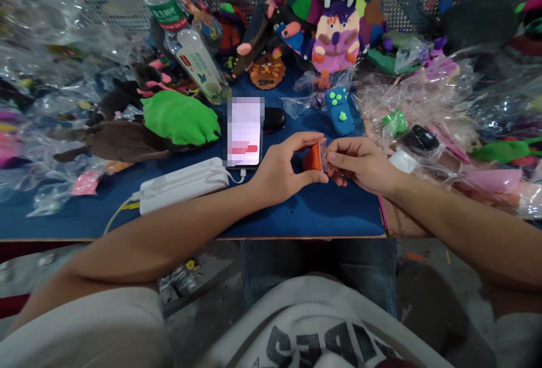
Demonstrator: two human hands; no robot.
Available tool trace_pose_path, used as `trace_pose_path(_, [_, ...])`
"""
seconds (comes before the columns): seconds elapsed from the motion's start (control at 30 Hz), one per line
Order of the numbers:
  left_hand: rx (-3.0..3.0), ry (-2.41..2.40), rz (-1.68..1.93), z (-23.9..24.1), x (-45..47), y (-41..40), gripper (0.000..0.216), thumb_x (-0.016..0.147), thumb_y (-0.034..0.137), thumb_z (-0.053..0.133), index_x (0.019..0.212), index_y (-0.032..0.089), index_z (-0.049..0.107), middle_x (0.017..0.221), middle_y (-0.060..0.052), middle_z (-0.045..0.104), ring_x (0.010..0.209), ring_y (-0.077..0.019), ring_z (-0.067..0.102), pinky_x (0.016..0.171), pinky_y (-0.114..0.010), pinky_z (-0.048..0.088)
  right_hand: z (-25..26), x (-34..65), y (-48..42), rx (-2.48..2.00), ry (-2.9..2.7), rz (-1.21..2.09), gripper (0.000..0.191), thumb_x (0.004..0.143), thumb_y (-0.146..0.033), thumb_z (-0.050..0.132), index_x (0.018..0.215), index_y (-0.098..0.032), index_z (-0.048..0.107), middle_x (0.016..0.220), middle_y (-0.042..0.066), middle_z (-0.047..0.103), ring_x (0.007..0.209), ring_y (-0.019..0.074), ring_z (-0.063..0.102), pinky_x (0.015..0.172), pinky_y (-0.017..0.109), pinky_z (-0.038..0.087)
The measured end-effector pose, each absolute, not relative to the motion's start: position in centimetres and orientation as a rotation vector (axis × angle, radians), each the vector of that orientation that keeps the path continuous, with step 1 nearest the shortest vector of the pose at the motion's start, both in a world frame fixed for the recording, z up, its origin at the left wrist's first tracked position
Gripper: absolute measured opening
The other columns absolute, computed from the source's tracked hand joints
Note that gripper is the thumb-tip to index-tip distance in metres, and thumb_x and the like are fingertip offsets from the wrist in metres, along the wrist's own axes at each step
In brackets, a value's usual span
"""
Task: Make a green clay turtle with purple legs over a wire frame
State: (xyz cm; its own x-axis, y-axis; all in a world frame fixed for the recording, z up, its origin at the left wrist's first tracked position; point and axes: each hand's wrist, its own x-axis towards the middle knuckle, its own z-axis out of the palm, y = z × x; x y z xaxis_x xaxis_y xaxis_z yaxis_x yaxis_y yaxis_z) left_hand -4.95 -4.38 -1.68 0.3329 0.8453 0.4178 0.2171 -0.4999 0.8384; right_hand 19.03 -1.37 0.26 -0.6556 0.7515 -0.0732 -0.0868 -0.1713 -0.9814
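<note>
My left hand (285, 167) grips a small packet of orange clay (312, 158) between thumb and fingers, above the blue table mat (292, 215). At the packet's right side, my right hand (359, 162) pinches its clear plastic wrapping (324, 156). Just beyond the hands lies a blue clay piece (340, 117) with bright green dots on it. A phone (244, 131) with a lit screen lies left of my left hand, a cable plugged into its lower end.
A white power bank (184, 184) lies near the front edge. Behind it are a green clay slab (180, 118) and a tilted water bottle (182, 35). A clay rabbit-eared figure (337, 35) stands at the back. Plastic wrappers (449, 108) heap at the right.
</note>
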Motion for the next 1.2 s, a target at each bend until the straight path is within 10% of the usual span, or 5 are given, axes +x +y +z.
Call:
trace_pose_path(0.8, [1.97,0.829,1.131,-1.7,-4.8,-4.5,0.088,0.082,0.052,0.099,0.155,0.025,0.059,0.155,-0.017,0.07,0.145,-0.0347,0.071,0.124,-0.051,0.058,0.6,19.2,-1.5,-0.768,-1.678,1.754,0.034,0.091,-0.044,0.092,0.085,-0.017,0.073,0.071,-0.002,0.068,0.055,0.0072,0.053,0.048,0.021,0.04])
trace_pose_path(1.0, [2.059,1.009,1.296,-0.4,-4.5,-5.1,0.059,0.077,0.069,0.095,0.097,0.022,0.066,0.106,-0.008,0.073,0.098,-0.0224,0.07,0.085,-0.038,0.062,0.9,18.7,-2.2,-0.739,-1.664,1.643,0.032,0.094,-0.045,0.09,0.083,-0.019,0.076,0.075,0.0,0.071,0.06,0.0088,0.056,0.052,0.023,0.04])
trace_pose_path(1.2, [2.028,1.056,1.065,0.1,-4.2,-6.3,0.024,0.094,0.038,0.083,0.095,0.02,0.066,0.087,-0.001,0.076,0.077,-0.0145,0.072,0.075,-0.029,0.058,1.3,18.2,-3.2,-0.813,-1.651,1.543,0.033,0.091,-0.044,0.092,0.077,-0.019,0.077,0.066,-0.001,0.067,0.063,0.0113,0.057,0.059,0.027,0.042])
